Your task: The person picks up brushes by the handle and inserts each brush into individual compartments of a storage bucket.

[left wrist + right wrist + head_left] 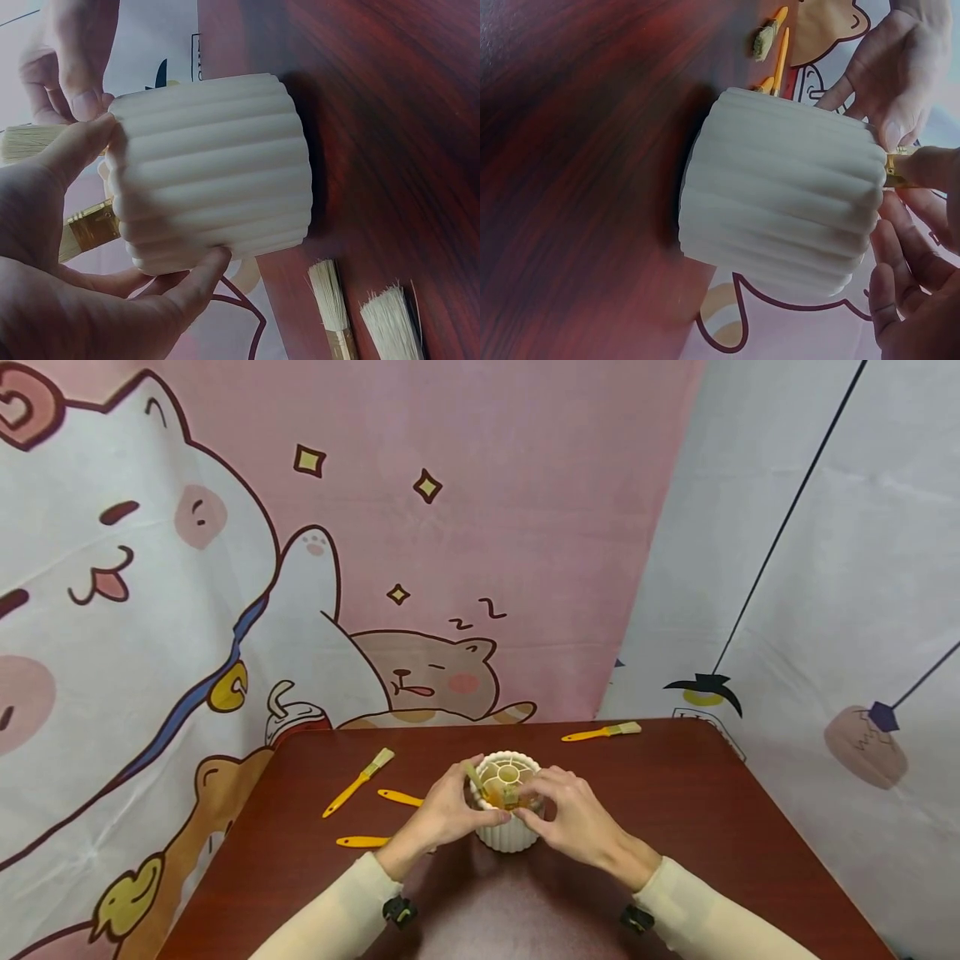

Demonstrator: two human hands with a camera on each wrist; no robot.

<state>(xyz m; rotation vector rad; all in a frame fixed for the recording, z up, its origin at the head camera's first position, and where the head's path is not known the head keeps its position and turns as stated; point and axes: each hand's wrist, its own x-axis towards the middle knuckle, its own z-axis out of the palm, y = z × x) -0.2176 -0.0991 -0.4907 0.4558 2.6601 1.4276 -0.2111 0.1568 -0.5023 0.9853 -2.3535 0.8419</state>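
Fingers of the left hand (452,808) grasp the pot (507,834), upright on the table (675,793), from nine o'clock, while the right hand's (576,817) pinch a brush (512,795) near six, which should be settled without tipping the pot.

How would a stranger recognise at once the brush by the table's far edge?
On the dark red table, look past the white ribbed holder to the far edge. The yellow-handled brush there lies alone; other loose brushes lie left.

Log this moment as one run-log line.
left hand: grips fluted white holder | right hand: fingers at one paintbrush | in holder: two paintbrushes, bristles up | on table: four more paintbrushes
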